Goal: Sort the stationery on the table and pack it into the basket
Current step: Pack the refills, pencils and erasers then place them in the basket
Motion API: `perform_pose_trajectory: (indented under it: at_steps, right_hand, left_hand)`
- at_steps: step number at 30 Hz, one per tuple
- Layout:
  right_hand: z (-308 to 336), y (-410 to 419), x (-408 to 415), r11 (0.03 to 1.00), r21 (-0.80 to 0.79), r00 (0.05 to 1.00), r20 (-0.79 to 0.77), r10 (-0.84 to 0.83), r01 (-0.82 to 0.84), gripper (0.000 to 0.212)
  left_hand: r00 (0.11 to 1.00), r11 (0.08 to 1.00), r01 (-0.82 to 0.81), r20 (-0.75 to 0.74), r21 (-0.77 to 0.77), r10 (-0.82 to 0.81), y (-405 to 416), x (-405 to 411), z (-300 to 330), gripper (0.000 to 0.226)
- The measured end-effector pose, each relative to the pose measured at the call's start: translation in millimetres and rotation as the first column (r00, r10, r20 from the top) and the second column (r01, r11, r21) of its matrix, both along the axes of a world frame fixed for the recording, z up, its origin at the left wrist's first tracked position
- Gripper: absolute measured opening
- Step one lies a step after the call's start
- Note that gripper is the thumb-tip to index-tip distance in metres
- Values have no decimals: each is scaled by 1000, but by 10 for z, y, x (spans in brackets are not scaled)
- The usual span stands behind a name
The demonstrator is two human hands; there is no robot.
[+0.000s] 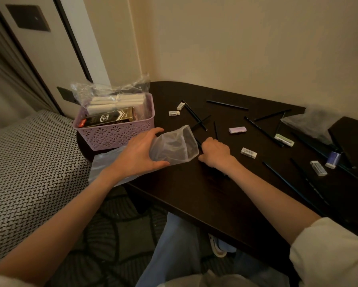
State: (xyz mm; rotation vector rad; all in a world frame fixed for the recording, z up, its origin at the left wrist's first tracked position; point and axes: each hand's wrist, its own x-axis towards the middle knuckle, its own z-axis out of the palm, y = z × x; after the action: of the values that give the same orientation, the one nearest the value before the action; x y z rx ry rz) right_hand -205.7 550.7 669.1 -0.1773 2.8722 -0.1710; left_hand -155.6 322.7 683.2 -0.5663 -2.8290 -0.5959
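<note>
A lilac plastic basket [116, 133] stands at the table's left end, holding a black-and-gold box [110, 119] and white packs in clear wrap. My left hand [138, 152] grips a clear plastic bag [174, 146] with its mouth toward the right. My right hand [215, 152] is closed around several dark pencils [198, 142] right at the bag's mouth. Other dark pencils [263, 131] and several erasers, such as a lilac eraser [237, 129] and a white eraser [249, 152], lie scattered over the dark table [194, 193].
A crumpled clear bag [310, 123] and a dark box [352, 139] sit at the table's right end. A woven-pattern seat [29, 162] is to the left of the table. Walls close off the back. My knees are under the table's near edge.
</note>
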Motion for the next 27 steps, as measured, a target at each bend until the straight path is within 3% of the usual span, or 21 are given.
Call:
perform_pose_trajectory:
  at_steps: [8, 12, 14, 16, 18, 27]
  right_hand:
    - [128, 0, -63, 998, 26, 997, 42, -60, 59, 25]
    - [325, 126, -153, 989, -17, 986, -71, -150, 149, 12]
    - [385, 211, -225, 966, -144, 969, -99, -228, 213, 21]
    - [390, 291, -328, 868, -362, 933, 15, -360, 340, 27]
    - [337, 343, -431, 803, -438, 900, 30, -435, 403, 27]
    - [147, 301, -525, 880, -310, 932, 82, -352, 360, 31]
  left_hand:
    - [999, 1000, 12, 34, -17, -12, -35, -45, 14, 95]
    - [999, 1000, 14, 33, 1, -14, -27, -102, 56, 94]
    - [1000, 1000, 18, 24, 8, -18, -13, -120, 80, 94]
    - [999, 1000, 28, 20, 4, -28, 2, -129, 89, 93]
    - [999, 999, 32, 26, 6, -32, 11, -142, 83, 93]
    - [1000, 1000, 25, 17, 3, -25, 68, -180, 71, 93]
